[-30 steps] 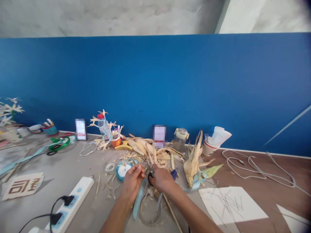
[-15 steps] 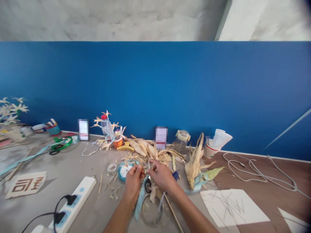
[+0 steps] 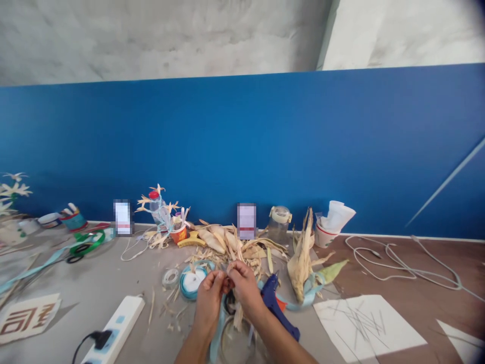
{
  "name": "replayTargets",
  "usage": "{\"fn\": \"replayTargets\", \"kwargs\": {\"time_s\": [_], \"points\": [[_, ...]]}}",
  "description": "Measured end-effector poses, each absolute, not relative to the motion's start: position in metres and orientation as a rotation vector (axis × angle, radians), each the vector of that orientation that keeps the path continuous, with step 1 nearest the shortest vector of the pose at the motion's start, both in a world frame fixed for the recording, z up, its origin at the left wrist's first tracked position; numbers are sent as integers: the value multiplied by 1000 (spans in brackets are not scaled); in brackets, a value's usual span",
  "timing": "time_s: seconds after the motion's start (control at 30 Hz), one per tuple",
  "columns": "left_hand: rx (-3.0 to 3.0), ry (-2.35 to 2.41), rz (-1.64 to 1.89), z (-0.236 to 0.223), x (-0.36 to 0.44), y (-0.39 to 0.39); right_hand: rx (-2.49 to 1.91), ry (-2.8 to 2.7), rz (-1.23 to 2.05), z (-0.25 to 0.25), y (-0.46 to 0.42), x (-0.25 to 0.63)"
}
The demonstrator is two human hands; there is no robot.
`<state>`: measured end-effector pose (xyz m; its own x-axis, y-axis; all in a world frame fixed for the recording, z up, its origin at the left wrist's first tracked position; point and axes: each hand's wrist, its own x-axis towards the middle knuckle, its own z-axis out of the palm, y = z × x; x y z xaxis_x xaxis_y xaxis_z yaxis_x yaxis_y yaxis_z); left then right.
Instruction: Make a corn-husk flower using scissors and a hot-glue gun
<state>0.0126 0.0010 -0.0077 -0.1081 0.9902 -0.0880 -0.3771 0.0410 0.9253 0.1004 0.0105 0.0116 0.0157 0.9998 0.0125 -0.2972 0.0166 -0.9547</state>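
My left hand (image 3: pixel 209 299) and my right hand (image 3: pixel 245 287) meet at the fingertips over the middle of the desk. Both are closed in a pinch. Whatever is between the fingers is too small and too covered to make out. Just beneath them show the black handles of scissors (image 3: pixel 229 303). A blue ribbon spool (image 3: pixel 190 283) lies left of my left hand. Beyond my fingers spreads a pile of dried corn husks (image 3: pixel 215 240). To the right of my right wrist lies a blue glue gun (image 3: pixel 273 301), partly behind my forearm.
A white power strip (image 3: pixel 123 321) lies front left. Along the blue partition (image 3: pixel 242 146) stand husk flowers, a paper cup (image 3: pixel 326 235), a clear jar (image 3: pixel 279 225) and two phones. A dried corn husk bundle (image 3: pixel 301 265) and paper with thin wires (image 3: pixel 367 326) lie on the right.
My right hand has moved off the scissors and its fingertips have come up to my left hand's. More of the glue gun shows. The view has tilted slightly upward.
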Motion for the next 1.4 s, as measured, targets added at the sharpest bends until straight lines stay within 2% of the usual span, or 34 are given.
{"fn": "replayTargets", "kwargs": {"time_s": [0.17,0.43,0.7,0.9,1.1,1.23,1.4], "points": [[849,950,1347,-9,13,0,-934,-945,1337,7,10,98],[940,1040,1241,-10,12,-2,-1043,-959,1123,7,10,105],[1138,1107,1200,-10,9,-4,-1023,-713,1306,-3,15,101],[924,1082,1326,-13,10,1,-926,-704,1428,-6,16,99],[625,993,1447,-6,10,5,-1011,-865,1254,-2,12,101],[556,960,1468,1,10,5,-1053,-982,1200,-1,10,102],[601,1023,1520,0,3,7,-1213,-1124,967,-4,13,108]]}}
